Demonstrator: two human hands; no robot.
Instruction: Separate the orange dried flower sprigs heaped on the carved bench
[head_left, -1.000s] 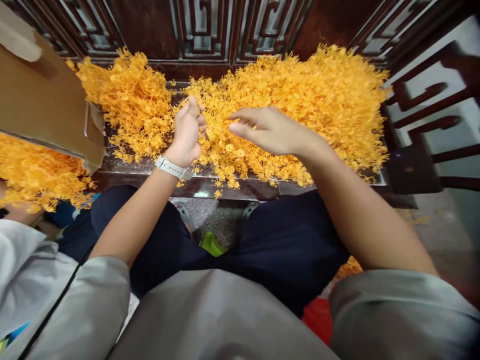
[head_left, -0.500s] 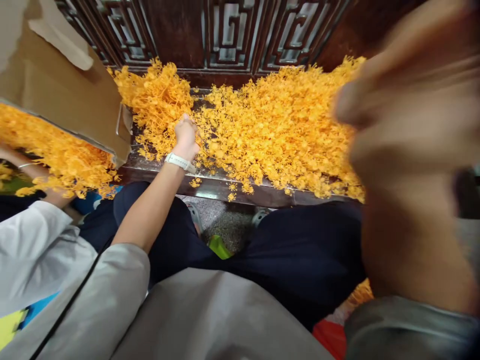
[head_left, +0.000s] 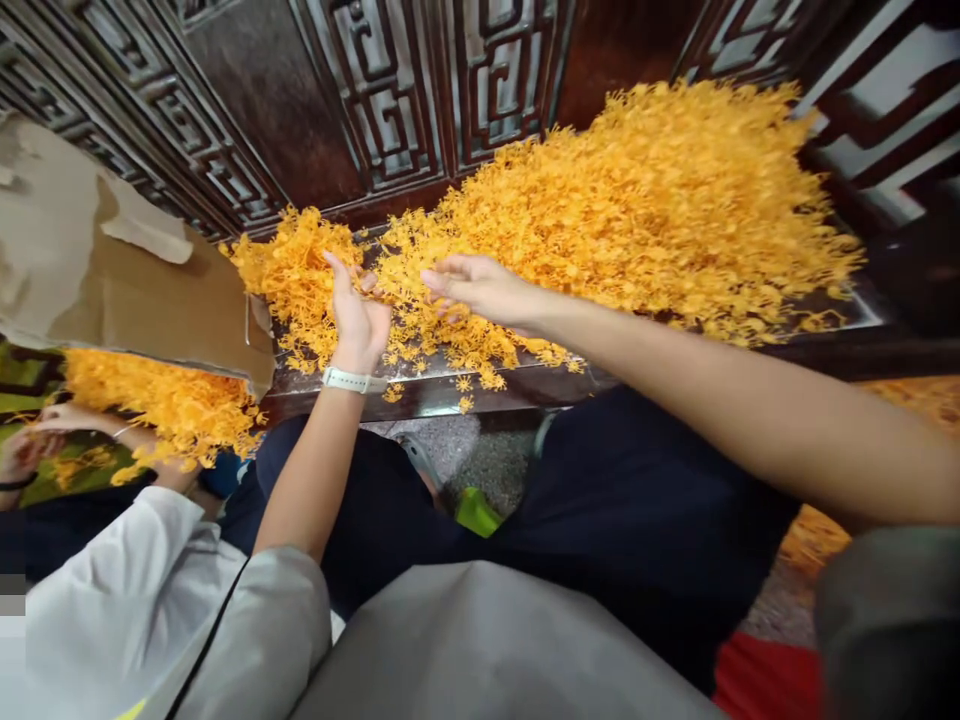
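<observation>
Small orange plastic flower-like pieces (head_left: 622,210) form a large heap on the dark wooden bench (head_left: 442,393). A smaller pile of the same pieces (head_left: 304,275) lies to the left. Between the two piles is my left hand (head_left: 360,315), wearing a pale wristband (head_left: 352,380); its palm is turned up, thumb raised, fingers loosely bent and apart. My right hand (head_left: 484,287) hovers at the left end of the big heap, its fingers stretched toward my left hand. I make out nothing held in either hand.
A torn cardboard box (head_left: 165,310) stands at left, with more orange pieces (head_left: 172,395) beyond it. Another person's hand (head_left: 67,420) works beside those. Carved wooden panels (head_left: 397,100) back the bench. Something red (head_left: 769,675) lies at lower right.
My right hand has come down from a blurred, raised spot at the right to beside my left hand. My left hand has turned palm up and opened. The view has shifted and tilted.
</observation>
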